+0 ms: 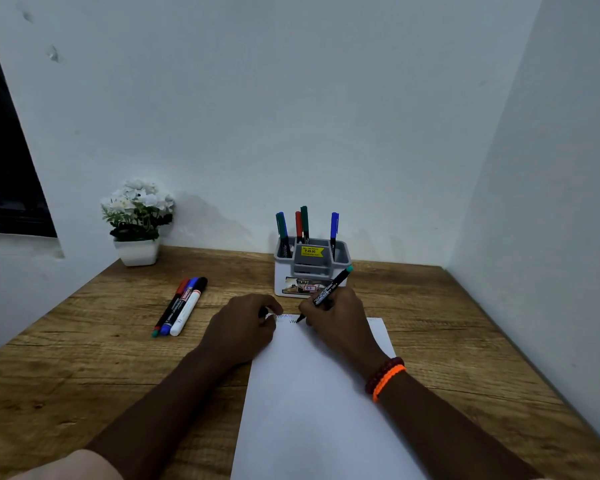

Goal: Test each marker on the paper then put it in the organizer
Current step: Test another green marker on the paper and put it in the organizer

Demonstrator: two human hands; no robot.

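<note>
A white sheet of paper [312, 403] lies on the wooden table [84, 358] in front of me. My right hand [336, 320] grips a black marker [329, 289] with a teal end, its tip touching the paper's far edge beside zigzag scribbles [284, 317]. My left hand [243, 327] rests on the paper's top left corner with curled fingers, and a small dark thing shows between them. The white and grey organizer [310, 271] stands just behind, holding several capped markers [303, 223]. Three markers [181, 306] lie side by side to the left.
A white pot of artificial white flowers [137, 220] stands at the back left against the wall. Walls close the table at the back and on the right. A dark window frame [4, 168] is at the far left.
</note>
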